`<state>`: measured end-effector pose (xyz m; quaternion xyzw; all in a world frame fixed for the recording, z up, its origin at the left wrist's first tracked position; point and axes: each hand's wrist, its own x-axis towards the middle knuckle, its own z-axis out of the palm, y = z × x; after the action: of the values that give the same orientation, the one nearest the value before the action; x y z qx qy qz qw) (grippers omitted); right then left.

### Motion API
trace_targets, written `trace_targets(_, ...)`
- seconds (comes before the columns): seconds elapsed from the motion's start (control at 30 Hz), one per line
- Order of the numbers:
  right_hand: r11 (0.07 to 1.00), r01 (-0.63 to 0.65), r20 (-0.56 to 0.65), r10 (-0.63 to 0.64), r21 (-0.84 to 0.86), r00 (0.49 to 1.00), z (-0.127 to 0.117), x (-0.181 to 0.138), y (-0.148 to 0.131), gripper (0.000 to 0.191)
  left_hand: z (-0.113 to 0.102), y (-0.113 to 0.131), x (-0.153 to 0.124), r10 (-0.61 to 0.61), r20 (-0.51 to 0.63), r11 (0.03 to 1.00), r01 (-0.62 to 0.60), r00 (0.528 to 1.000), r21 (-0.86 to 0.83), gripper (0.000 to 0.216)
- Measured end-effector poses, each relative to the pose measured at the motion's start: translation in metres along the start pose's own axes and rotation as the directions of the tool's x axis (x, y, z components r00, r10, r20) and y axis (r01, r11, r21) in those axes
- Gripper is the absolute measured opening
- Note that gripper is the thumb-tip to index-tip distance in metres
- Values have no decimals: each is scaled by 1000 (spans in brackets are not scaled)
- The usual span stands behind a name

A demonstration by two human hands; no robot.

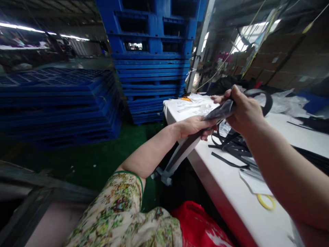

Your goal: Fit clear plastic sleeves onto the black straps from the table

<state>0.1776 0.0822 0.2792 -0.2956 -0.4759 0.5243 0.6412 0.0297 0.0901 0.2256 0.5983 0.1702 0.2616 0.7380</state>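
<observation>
Dark strip (218, 112) — gripped by left fingers (209, 124), right fingers (238, 95) too, near white table (226, 187)

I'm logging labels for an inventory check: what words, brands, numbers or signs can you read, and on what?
No text can be read.
White print on the red cloth: too blurred.
Small pale mark on the tall blue pallet stack: too small.
</observation>
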Motion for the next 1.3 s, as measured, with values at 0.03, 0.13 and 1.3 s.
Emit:
trace_targets(0.03,999,34,15,-34,-30,999,6,-1,1,23,-1,7,1,8,-20,1000,-8,1000,21,37)
trace_targets(0.13,990,110,34,-108,-87,994,17,3,-10,31,-2,22,0,60,-51,994,-55,997,89,40)
trace_targets(1.3,971,-86,25,83,223,996,-15,12,-39,21,8,-9,8,-13,111,995,3,994,96,60)
